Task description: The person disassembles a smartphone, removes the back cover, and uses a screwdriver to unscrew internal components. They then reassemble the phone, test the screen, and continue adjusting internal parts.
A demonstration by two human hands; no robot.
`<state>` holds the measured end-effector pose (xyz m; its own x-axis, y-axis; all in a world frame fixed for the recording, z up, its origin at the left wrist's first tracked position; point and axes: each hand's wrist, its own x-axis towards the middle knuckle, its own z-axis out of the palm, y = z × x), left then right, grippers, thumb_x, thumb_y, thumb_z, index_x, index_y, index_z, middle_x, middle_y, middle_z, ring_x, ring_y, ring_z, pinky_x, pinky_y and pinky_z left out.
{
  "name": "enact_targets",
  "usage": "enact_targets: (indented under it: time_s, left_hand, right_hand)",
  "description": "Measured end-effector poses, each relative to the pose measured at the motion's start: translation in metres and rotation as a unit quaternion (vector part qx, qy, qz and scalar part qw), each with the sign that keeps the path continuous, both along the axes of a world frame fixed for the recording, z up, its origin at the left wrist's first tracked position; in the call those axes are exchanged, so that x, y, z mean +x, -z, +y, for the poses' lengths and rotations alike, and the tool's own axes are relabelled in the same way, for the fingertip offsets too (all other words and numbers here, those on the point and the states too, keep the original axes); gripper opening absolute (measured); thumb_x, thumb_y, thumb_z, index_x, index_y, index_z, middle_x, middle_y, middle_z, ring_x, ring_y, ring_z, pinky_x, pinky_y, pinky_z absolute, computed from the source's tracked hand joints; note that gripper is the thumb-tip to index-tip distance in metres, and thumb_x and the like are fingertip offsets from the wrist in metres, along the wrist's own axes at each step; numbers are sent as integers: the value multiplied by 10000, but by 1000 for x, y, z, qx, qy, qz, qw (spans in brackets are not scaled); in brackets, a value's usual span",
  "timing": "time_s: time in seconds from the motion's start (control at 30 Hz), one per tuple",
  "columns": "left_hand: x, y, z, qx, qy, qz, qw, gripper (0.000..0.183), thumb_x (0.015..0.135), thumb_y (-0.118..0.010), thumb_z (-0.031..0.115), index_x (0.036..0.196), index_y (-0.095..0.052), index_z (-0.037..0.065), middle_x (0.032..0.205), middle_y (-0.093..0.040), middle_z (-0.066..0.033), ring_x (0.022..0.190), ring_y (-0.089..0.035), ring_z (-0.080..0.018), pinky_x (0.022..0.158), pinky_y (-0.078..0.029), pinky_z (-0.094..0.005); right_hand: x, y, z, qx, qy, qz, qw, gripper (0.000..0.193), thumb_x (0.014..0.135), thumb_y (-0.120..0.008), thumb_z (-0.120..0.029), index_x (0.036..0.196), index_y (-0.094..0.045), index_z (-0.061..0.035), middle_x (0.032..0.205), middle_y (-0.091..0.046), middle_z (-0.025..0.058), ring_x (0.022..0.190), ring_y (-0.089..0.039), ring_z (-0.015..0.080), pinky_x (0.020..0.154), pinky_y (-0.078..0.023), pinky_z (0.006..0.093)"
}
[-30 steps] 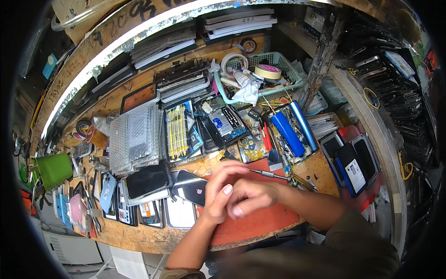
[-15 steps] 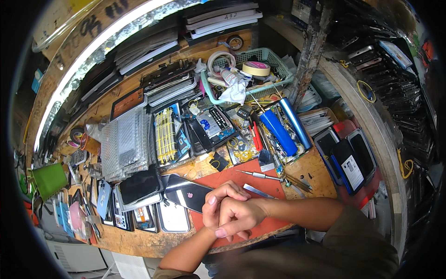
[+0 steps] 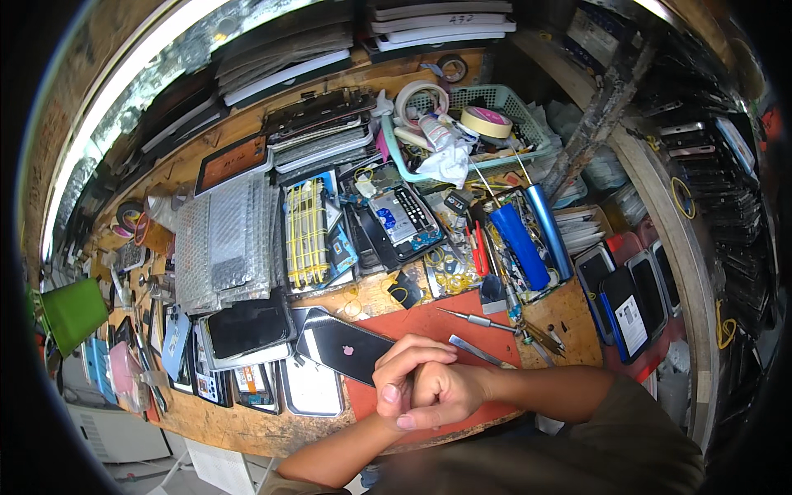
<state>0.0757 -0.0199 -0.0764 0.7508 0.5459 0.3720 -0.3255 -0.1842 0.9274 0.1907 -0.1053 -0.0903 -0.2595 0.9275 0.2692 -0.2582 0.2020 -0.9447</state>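
Observation:
My left hand and my right hand are clasped together above the near edge of the red mat. The left fingers curl over the top of the right hand, and the right thumb lies across below. No tool shows in either hand; the space between the palms is hidden. Beside the left hand lies a dark phone back with a pale logo. Just beyond the right hand is a flat metal blade, and past it a thin silver screwdriver-like tool lies on the mat.
Phones and screens line the left. Bubble wrap sheets are piled behind them. A green basket holds tape rolls. Red-handled pliers and a blue cylinder lie farther right. Several phones rest in a red tray.
The whole view has shifted, so the bench items sit farther right in the picture. My hands stay clasped, with the fingers turned slightly against each other.

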Motion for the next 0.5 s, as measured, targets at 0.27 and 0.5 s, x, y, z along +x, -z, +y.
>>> enact_targets:
  time_s: [0.27, 0.5]
  left_hand:
    - [8, 8, 10, -27, 31, 10, 999, 889, 1035, -263, 619, 1014, -746, -128, 997, -730, -289, 923, -707, -355, 852, -562, -425]
    - [13, 7, 11, -42, 40, -14, 998, 695, 1027, -363, 528, 1095, -729, -59, 1053, -728, -221, 977, -717, -335, 880, -560, -427]
  right_hand:
    - [22, -26, 1, -87, -39, -24, 995, 531, 1096, -667, -257, 611, -726, -49, 507, -607, 14, 521, -602, 67, 510, -438, 233]
    - [27, -5, 26, 58, -40, -52, 996, 450, 1054, -655, -222, 698, -769, 29, 613, -729, 97, 617, -729, 143, 601, -561, 288]
